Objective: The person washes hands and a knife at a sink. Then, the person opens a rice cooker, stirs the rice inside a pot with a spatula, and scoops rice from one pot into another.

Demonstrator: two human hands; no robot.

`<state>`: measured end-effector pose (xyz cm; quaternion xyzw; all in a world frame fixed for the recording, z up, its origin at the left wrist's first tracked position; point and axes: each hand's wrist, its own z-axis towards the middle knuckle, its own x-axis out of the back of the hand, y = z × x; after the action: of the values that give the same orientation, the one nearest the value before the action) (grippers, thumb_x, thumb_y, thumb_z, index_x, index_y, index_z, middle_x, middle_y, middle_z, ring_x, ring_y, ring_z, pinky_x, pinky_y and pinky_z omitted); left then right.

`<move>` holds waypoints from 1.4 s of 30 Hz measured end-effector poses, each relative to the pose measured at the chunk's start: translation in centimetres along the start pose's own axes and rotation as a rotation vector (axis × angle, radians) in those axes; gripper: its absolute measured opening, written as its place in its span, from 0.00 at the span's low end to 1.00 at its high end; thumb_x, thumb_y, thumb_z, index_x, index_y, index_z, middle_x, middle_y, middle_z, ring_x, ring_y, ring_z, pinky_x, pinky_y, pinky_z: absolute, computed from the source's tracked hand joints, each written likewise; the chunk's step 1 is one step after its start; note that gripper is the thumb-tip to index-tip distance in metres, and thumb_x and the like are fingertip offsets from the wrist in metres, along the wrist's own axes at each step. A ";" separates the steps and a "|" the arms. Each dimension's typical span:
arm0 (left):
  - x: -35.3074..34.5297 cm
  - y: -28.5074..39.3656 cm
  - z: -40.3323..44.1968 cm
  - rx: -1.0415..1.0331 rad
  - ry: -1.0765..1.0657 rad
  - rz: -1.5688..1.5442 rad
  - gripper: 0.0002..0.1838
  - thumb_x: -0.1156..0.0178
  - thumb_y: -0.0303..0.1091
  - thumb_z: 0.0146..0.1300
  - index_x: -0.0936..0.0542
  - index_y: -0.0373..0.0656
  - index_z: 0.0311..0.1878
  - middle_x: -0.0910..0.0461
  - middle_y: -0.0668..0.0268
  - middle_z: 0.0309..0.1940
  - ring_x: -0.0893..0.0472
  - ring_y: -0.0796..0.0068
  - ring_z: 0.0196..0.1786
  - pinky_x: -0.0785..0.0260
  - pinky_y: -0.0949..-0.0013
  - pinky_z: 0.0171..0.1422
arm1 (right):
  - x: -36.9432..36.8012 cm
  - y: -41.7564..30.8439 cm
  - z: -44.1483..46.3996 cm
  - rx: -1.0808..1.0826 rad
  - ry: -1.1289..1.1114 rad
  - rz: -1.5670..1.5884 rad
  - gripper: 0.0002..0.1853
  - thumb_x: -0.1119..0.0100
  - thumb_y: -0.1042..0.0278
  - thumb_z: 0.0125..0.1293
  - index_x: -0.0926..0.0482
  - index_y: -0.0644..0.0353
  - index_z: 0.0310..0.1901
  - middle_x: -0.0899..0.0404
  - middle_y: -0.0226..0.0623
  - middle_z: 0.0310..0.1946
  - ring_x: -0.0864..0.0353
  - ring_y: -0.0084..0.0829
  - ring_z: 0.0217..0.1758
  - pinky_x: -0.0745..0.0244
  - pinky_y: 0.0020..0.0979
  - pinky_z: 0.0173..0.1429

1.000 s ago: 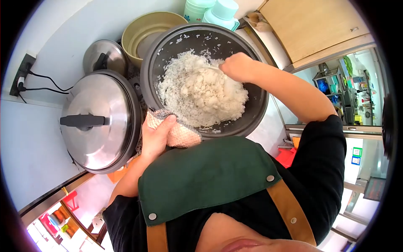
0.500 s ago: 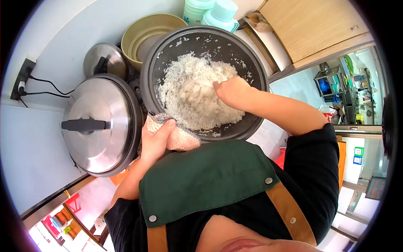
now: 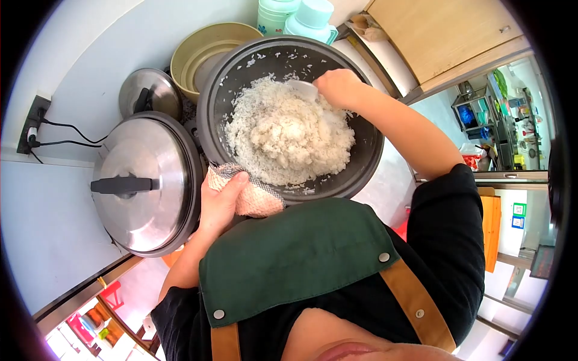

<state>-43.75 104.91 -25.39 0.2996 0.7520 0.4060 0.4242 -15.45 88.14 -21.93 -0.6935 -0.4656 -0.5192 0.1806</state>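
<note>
A wide dark pot (image 3: 368,157) holds a heap of cooked white rice (image 3: 283,135), with loose grains stuck to its inner wall. My right hand (image 3: 338,88) is closed around a white rice paddle (image 3: 304,90), whose blade lies at the far side of the heap, partly in the rice. At the near left rim, my left hand (image 3: 220,201) is closed on a checked cloth (image 3: 256,195), which it presses against the pot's edge. The fingers under the cloth are hidden.
Left of the pot stands a lidded cooker (image 3: 141,198) with a black handle. Behind are a metal lid (image 3: 150,90), an olive-coloured basin (image 3: 186,57) and mint-green flasks (image 3: 310,21). Cords run from a wall socket (image 3: 33,123). A wooden cabinet (image 3: 445,42) stands at the far right.
My right hand has moved up and away from the middle of the heap to its far side, and the paddle's white blade now shows. My left hand stays on the cloth.
</note>
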 end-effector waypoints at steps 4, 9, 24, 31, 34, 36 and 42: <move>0.2 -0.1 0.0 0.000 -0.015 0.032 0.21 0.37 0.31 0.56 0.30 0.36 0.51 0.24 0.65 0.42 0.25 0.76 0.43 0.32 0.71 0.51 | 1.5 -1.7 -1.6 0.029 0.000 0.022 0.07 0.46 0.76 0.50 0.19 0.64 0.31 0.19 0.44 0.31 0.18 0.40 0.37 0.23 0.37 0.38; 0.3 -0.2 0.1 0.021 -0.015 0.027 0.21 0.37 0.31 0.56 0.30 0.36 0.52 0.24 0.65 0.42 0.25 0.76 0.44 0.32 0.70 0.51 | 0.9 -0.9 -0.9 -0.019 0.011 -0.043 0.07 0.46 0.76 0.50 0.19 0.64 0.30 0.18 0.43 0.31 0.17 0.39 0.37 0.22 0.37 0.37; -0.3 -0.1 0.6 -0.017 0.004 -0.205 0.21 0.38 0.29 0.57 0.31 0.36 0.53 0.25 0.63 0.44 0.25 0.74 0.45 0.32 0.68 0.53 | 2.6 -2.3 -0.7 0.378 -0.145 -0.126 0.07 0.45 0.73 0.51 0.19 0.65 0.30 0.19 0.45 0.31 0.19 0.42 0.38 0.24 0.39 0.37; -0.6 0.4 0.2 -0.001 -0.041 -0.203 0.20 0.38 0.28 0.57 0.31 0.36 0.52 0.25 0.64 0.44 0.25 0.73 0.45 0.32 0.67 0.54 | 2.3 -3.0 3.1 0.278 0.039 -0.206 0.08 0.48 0.72 0.53 0.19 0.63 0.29 0.19 0.44 0.30 0.18 0.41 0.35 0.23 0.39 0.36; -0.5 -0.1 0.3 -0.026 -0.028 -0.246 0.21 0.38 0.28 0.57 0.32 0.36 0.53 0.25 0.63 0.44 0.25 0.73 0.46 0.32 0.67 0.54 | 1.3 -4.7 0.0 0.388 0.002 -0.200 0.09 0.50 0.71 0.53 0.19 0.63 0.28 0.19 0.44 0.29 0.19 0.42 0.34 0.23 0.39 0.35; -0.1 0.1 0.9 -0.014 -0.021 -0.240 0.20 0.39 0.28 0.58 0.31 0.36 0.52 0.25 0.63 0.44 0.25 0.73 0.46 0.32 0.67 0.54 | 1.5 -4.1 -1.7 0.469 -0.025 -0.171 0.09 0.49 0.72 0.53 0.19 0.64 0.28 0.19 0.44 0.28 0.19 0.42 0.34 0.24 0.40 0.35; 0.0 -0.2 0.6 -0.004 -0.045 -0.184 0.20 0.39 0.28 0.58 0.31 0.36 0.53 0.25 0.64 0.45 0.25 0.73 0.47 0.32 0.68 0.54 | 3.4 -2.6 2.0 0.221 0.001 -0.129 0.07 0.42 0.73 0.47 0.19 0.64 0.29 0.19 0.47 0.30 0.18 0.42 0.35 0.23 0.39 0.36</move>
<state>-43.27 105.04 -25.75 0.2372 0.7658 0.3600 0.4772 -16.44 92.47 -20.30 -0.6378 -0.5636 -0.4756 0.2223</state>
